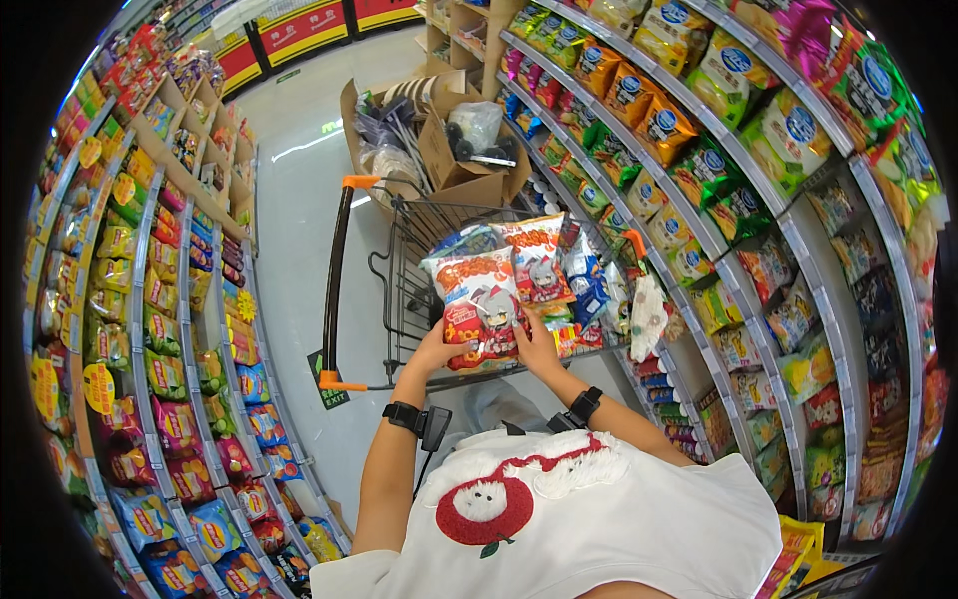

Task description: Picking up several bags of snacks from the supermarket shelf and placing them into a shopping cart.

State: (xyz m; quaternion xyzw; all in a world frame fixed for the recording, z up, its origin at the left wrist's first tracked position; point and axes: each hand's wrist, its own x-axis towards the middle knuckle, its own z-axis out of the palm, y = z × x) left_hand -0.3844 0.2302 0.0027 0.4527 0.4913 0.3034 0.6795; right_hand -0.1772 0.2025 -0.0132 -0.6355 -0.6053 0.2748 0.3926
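Between my two hands is a red and white snack bag (pixel 483 299) printed with a cartoon figure. My left hand (pixel 443 346) grips its lower left side, and my right hand (pixel 535 341) grips its lower right side. The bag is over a dark wire shopping cart (pixel 400 269) with orange corner pieces. A similar snack bag (pixel 537 258) leans just behind it in the cart. Blue and white packages (pixel 587 281) lie at the cart's right side, partly covered. More colourful packets (pixel 569 337) show beneath my right hand's side.
Cardboard boxes (pixel 464 183) holding plastic-wrapped goods stand beyond the cart. Shelves of snack bags (pixel 168 329) line the left, and curved-looking shelves (pixel 718 247) line the right. The black cart handle (pixel 338 281) spans the left side. A patterned cloth (pixel 648 318) hangs at the cart's right edge.
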